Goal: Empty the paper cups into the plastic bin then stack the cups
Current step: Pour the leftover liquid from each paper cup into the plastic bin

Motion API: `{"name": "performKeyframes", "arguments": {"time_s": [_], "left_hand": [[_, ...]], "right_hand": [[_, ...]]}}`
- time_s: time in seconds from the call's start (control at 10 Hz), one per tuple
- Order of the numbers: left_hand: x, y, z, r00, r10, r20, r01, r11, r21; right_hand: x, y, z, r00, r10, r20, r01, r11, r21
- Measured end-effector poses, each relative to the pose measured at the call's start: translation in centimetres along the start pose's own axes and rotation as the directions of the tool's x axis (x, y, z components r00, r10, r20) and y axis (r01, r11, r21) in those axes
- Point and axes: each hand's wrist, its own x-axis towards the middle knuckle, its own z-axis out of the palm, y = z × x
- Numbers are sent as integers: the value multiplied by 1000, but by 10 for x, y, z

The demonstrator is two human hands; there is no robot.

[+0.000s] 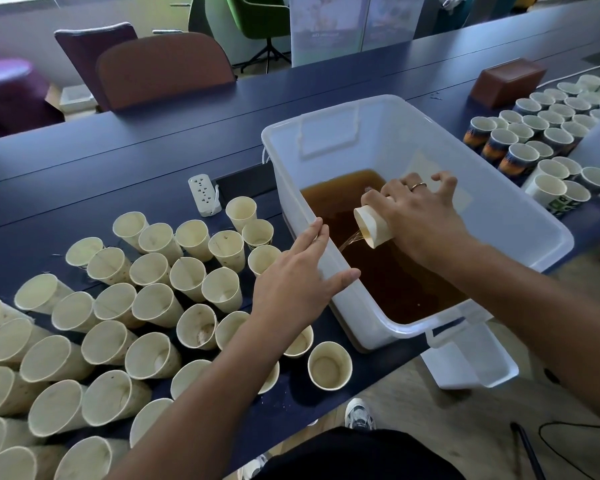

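Overhead, my dark blue table (118, 161) ran past padded chairs (163, 69). Cream paper cups (153, 306) crowded its left beside the translucent plastic bin (413, 140) of brown liquid (388, 282). My right hand (420, 216) gripped a tipped cup (373, 225), pouring; my left hand (298, 275) rested flat-fingered on the rim.

Bright daylight, soft shadows, wide-angle edge distortion

Head camera looks steeply down, close over the table (153, 140)
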Motion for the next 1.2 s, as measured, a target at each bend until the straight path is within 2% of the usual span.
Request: {"name": "performKeyframes", "arguments": {"time_s": [0.2, 0.3, 0.4, 0.6, 0.7, 0.8, 0.9, 1.1, 1.2], "left_hand": [[0, -1, 1, 1000, 9, -12, -9, 1000, -9], [0, -1, 1, 1000, 11, -14, -11, 1000, -11], [0, -1, 2, 1000, 8, -10, -8, 1000, -12], [0, -2, 2, 1000, 10, -15, -10, 1000, -14], [0, -2, 2, 1000, 14, -19, -15, 1000, -10], [0, -1, 2, 1000, 14, -19, -15, 1000, -7], [0, -2, 2, 1000, 14, -22, -14, 1000, -19], [-1, 0, 0, 1000, 20, -22, -21, 999, -34], [0, 1, 1, 1000, 22, -18, -23, 999, -39]], "right_hand": [[3, -4, 5, 997, -14, -74, 14, 1000, -4], [6, -4, 3, 997, 22, -73, -21, 1000, 13], [4, -10, 7, 1000, -4, -15, 4, 1000, -26], [3, -10, 7, 999, 47, -27, -46, 998, 38], [-2, -16, 11, 1000, 22, -10, -22, 999, 28], [0, -13, 8, 995, 84, -55, -80, 993, 88], [-2, -18, 8, 998, 59, 8, -59, 996, 69], [-3, -15, 7, 996, 90, -6, -89, 993, 78], [-9, -19, 10, 988, 65, 139, -74, 995, 60]]}}
